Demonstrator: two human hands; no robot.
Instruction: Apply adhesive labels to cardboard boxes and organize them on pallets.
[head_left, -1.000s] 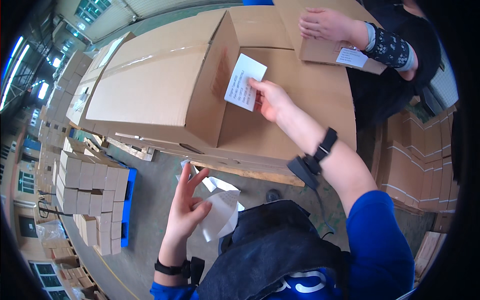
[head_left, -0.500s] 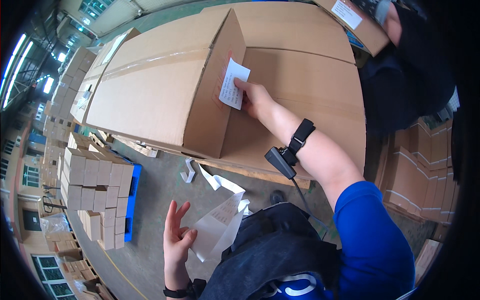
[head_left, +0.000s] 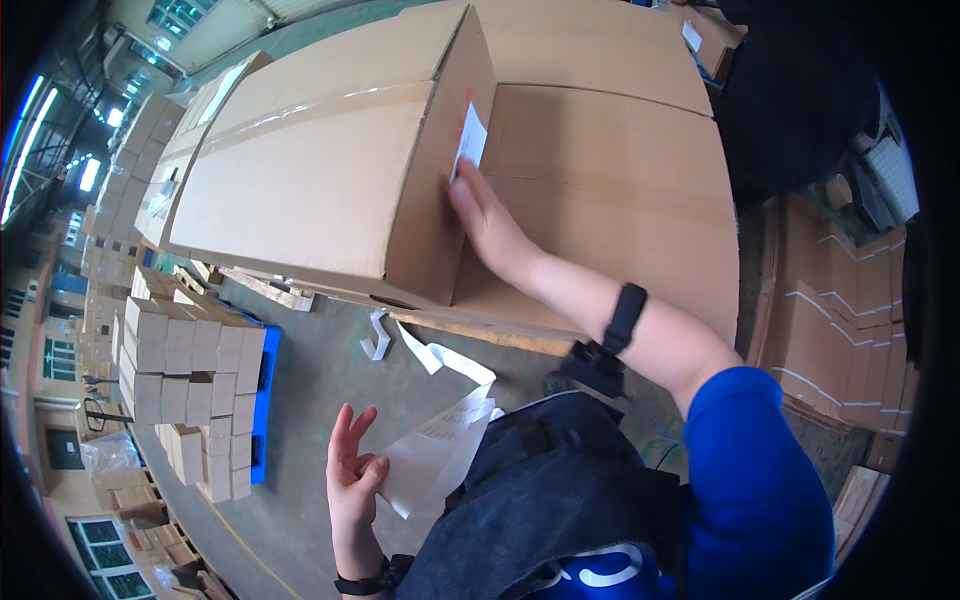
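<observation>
A: In the head view, the person's right hand (head_left: pixel 478 212) is stretched forward and pressed flat against the side face of the large cardboard box (head_left: pixel 320 180); the fingers are spread and not curled round anything, so it grasps nothing, it only pushes.

B: And the white label (head_left: pixel 470 140)?

A: It sits on that same side face, close to the vertical corner where this box meets the neighbouring box (head_left: pixel 610 190); its lower edge is under the fingertips, and the rest of it rises straight above the hand; its long axis runs up the box wall, roughly in line with the reaching forearm.

B: So the label lies above and just ahead of the palm; which hand is nearer?

A: The right, plainly; it is touching; the left hand (head_left: pixel 352 478) hangs low, well apart from the box, over the concrete floor (head_left: pixel 300 400).

B: Is the left hand closed?

A: Partly; the thumb and lower fingers pinch the edge of a white backing sheet (head_left: pixel 440 455), while the upper fingers stand loose and extended; the sheet slants up and to the right from that pinch, towards the dark bag (head_left: pixel 560 500) at the person's front.

B: Anything else close by?

A: Torn white strips (head_left: pixel 420 350) lie on the floor below the box; stacked small cartons (head_left: pixel 190 370) stand on a blue pallet (head_left: pixel 265 400) further left.
</observation>
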